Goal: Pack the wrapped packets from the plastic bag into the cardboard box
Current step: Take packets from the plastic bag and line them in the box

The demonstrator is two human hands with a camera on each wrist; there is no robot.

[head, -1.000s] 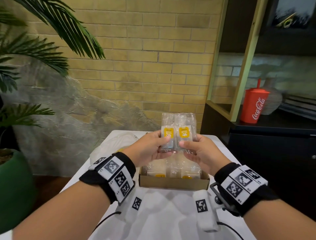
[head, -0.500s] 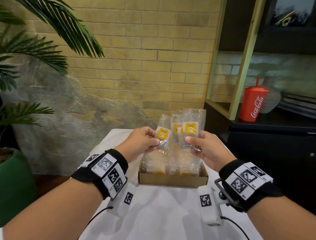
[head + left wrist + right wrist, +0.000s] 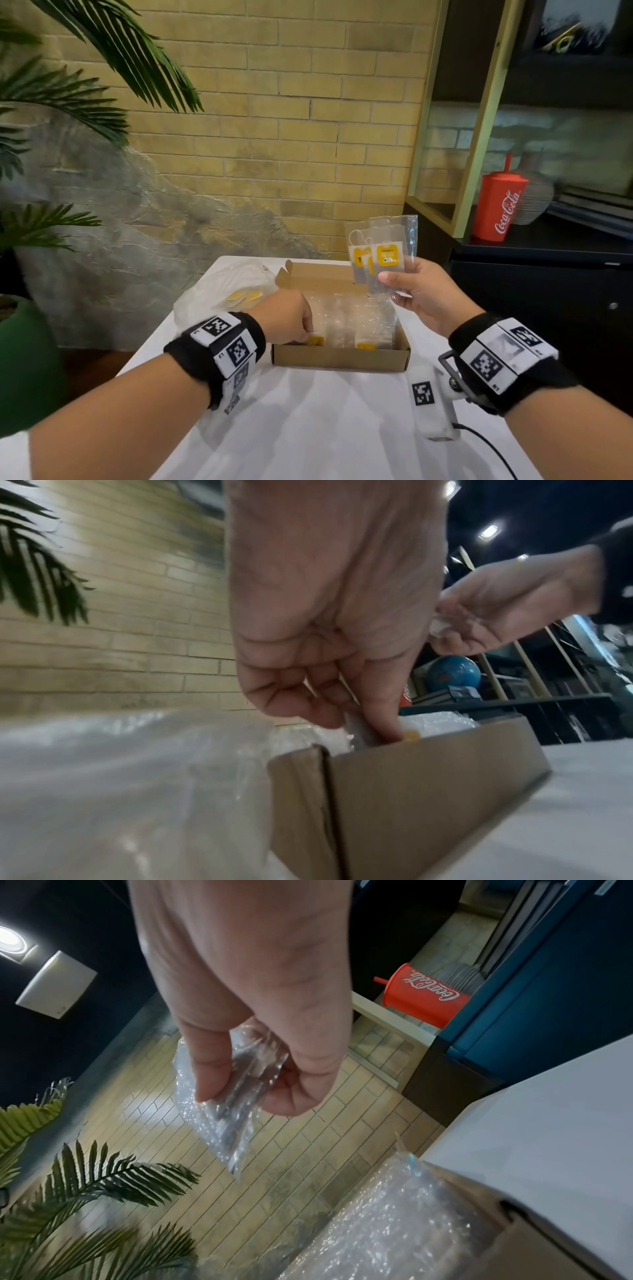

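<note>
Wrapped packets: several fanned in right hand pinch above cardboard box; left hand pinches one at box's near-left corner; risk: slick film lets fan slide and spill

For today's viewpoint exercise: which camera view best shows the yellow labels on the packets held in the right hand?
The head view: the packets face it, labels plain, pinched by the right hand. The right wrist view shows only their clear wrap edge-on. The left wrist view shows a scrap of wrap.
</note>
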